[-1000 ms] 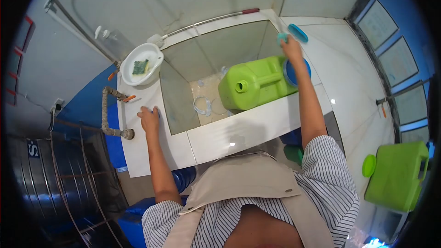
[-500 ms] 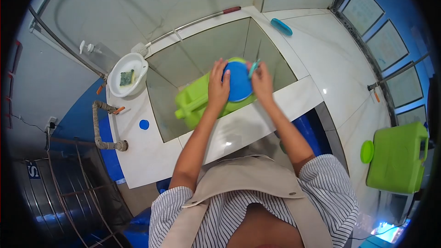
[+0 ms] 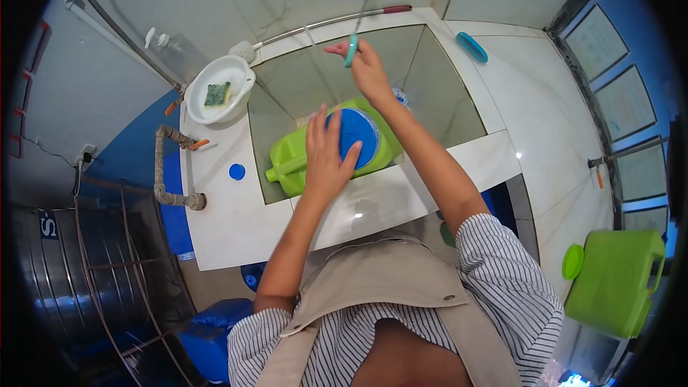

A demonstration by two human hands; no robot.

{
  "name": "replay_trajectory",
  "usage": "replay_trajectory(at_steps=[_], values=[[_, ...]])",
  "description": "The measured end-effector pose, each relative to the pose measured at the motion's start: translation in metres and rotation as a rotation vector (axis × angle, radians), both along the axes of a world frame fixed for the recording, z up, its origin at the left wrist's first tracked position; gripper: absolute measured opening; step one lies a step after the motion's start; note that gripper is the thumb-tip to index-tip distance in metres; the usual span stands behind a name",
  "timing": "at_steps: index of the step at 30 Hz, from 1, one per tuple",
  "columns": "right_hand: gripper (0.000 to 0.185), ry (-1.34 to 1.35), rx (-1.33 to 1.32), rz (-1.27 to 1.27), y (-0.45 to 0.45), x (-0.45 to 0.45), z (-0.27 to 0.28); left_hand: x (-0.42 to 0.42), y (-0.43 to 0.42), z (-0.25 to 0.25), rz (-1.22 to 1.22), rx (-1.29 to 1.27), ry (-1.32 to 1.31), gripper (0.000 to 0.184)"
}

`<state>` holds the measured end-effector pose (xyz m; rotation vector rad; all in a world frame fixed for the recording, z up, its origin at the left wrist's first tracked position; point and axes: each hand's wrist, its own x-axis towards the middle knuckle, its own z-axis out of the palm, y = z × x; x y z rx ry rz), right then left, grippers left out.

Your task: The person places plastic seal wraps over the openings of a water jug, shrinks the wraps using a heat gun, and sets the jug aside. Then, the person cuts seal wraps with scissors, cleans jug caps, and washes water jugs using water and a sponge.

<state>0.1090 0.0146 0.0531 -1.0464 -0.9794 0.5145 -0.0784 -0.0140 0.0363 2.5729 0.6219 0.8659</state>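
A light-green jerrycan (image 3: 292, 150) lies in the sink, with a broad blue lid (image 3: 358, 136) facing up. My left hand (image 3: 330, 150) rests on the lid's left part, fingers and thumb spread, holding nothing. Above the sink's far part, my right hand (image 3: 365, 64) is closed round a teal-handled tool (image 3: 352, 50). A thin grey blade or rod seems to point up from it, too faint to name. Some clear plastic item (image 3: 400, 97) shows partly behind my right wrist.
At the sink's left, a white bowl (image 3: 197, 100) holds a sponge (image 3: 217, 94). A blue cap (image 3: 236, 171) and a tap pipe (image 3: 161, 179) are nearby. A long-handled brush (image 3: 330, 25) lies along the back edge; a teal brush (image 3: 471, 47) is right. Another green jerrycan (image 3: 616, 283) stands far right.
My right hand has lifted off the lid, up and left, with the teal-handled tool. My left hand now lies further over the lid, thumb spread. The view has shifted slightly.
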Motion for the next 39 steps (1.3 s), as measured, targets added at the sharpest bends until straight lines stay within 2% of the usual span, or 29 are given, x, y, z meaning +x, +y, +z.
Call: replay_trajectory(at_steps=[1,3,4,6,7,9,10,12,13,15,16,17,19,20,21,22,23,24,25,27,28,29,30,31,32,34,36,38,39], values=[[0.016,0.035,0.012,-0.019,-0.009,0.0,0.001,0.003,0.011,-0.003,0.003,0.001,-0.002,0.061],[0.015,0.058,0.026,-0.043,-0.035,0.003,0.0,0.012,0.028,-0.014,-0.068,-0.15,0.228,0.056],[0.015,0.072,0.008,-0.075,-0.052,0.002,-0.006,0.012,0.032,0.001,-0.073,-0.147,0.221,0.056],[0.017,0.078,-0.069,-0.127,-0.084,0.001,-0.023,0.005,0.037,0.041,0.253,-0.659,0.94,0.053],[0.019,0.068,-0.13,-0.144,-0.096,-0.004,-0.033,0.001,0.041,0.025,0.252,-0.663,0.945,0.053],[0.021,0.035,-0.193,-0.189,-0.113,-0.024,-0.056,-0.007,0.047,-0.024,0.161,-0.13,0.129,0.056],[0.023,-0.005,-0.245,-0.235,-0.118,-0.031,-0.062,-0.001,0.045,-0.029,0.159,-0.129,0.126,0.056],[0.025,0.022,-0.207,-0.239,-0.117,-0.053,-0.072,0.014,0.039,-0.036,-0.047,-0.308,-0.117,0.055],[0.026,0.053,-0.174,-0.239,-0.112,-0.064,-0.072,0.014,0.037,-0.03,-0.049,-0.308,-0.118,0.055],[0.028,-0.058,-0.216,-0.322,-0.093,-0.073,-0.061,0.012,0.033,-0.02,0.175,-0.329,0.21,0.06],[0.031,-0.17,-0.257,-0.399,-0.084,-0.075,-0.054,0.009,0.034,-0.023,0.177,-0.33,0.212,0.06],[0.031,-0.169,-0.254,-0.399,-0.075,-0.072,-0.045,0.007,0.038,-0.026,0.213,-0.412,0.209,0.059],[0.027,-0.093,-0.463,-0.1,-0.053,-0.06,-0.025,0.004,0.041,-0.017,0.246,-0.483,0.203,0.059],[0.027,-0.091,-0.458,-0.102,-0.046,-0.057,-0.014,-0.002,0.037,-0.007,0.32,-0.731,0.212,0.058],[0.027,-0.032,-0.398,0.052,-0.04,-0.053,0.0,-0.005,0.037,0.001,0.395,-0.98,0.215,0.057],[0.026,0.028,-0.339,0.209,-0.035,-0.051,0.012,-0.012,0.045,-0.003,0.4,-0.978,0.215,0.057],[0.026,0.029,-0.338,0.216,-0.031,-0.049,0.023,-0.024,0.058,-0.011,0.275,-1.119,0.128,0.052],[0.027,0.014,-0.342,0.361,-0.028,-0.046,0.034,-0.03,0.066,-0.015,0.143,-1.253,0.037,0.047],[0.028,-0.002,-0.347,0.505,-0.025,-0.044,0.038,-0.031,0.06,0.004,0.149,-1.254,0.034,0.047],[0.029,0.075,-0.291,0.584,-0.02,-0.041,0.038,-0.033,0.05,0.043,-0.026,-1.353,-0.189,0.043],[0.031,0.154,-0.231,0.655,-0.018,-0.04,0.038,-0.032,0.053,0.044,-0.027,-1.345,-0.191,0.043],[0.031,0.149,-0.224,0.655,-0.018,-0.042,0.036,-0.031,0.058,0.045,-0.159,-1.369,-0.236,0.043],[0.031,0.178,-0.162,0.503,-0.021,-0.046,0.036,-0.029,0.062,0.045,-0.294,-1.387,-0.28,0.044],[0.031,0.21,-0.101,0.351,-0.025,-0.049,0.035,-0.029,0.066,0.044,-0.298,-1.381,-0.281,0.044],[0.031,0.207,-0.095,0.351,-0.032,-0.044,0.037,-0.029,0.07,0.043,-0.215,-1.352,-0.326,0.044],[0.031,-0.035,-0.188,0.06,-0.059,-0.028,0.049,-0.028,0.075,0.037,-0.131,-1.319,-0.38,0.044],[0.033,0.143,-0.397,0.387,-0.084,-0.027,0.04,-0.025,0.079,0.031,-0.026,-1.119,-0.615,0.036],[0.042,0.186,-0.59,0.511,-0.101,-0.051,0.036,-0.018,0.076,0.03,-0.001,-1.072,-0.632,0.032],[0.042,0.184,-0.589,0.509,-0.106,-0.057,0.035,-0.014,0.073,0.03,0.022,-1.03,-0.645,0.028]])
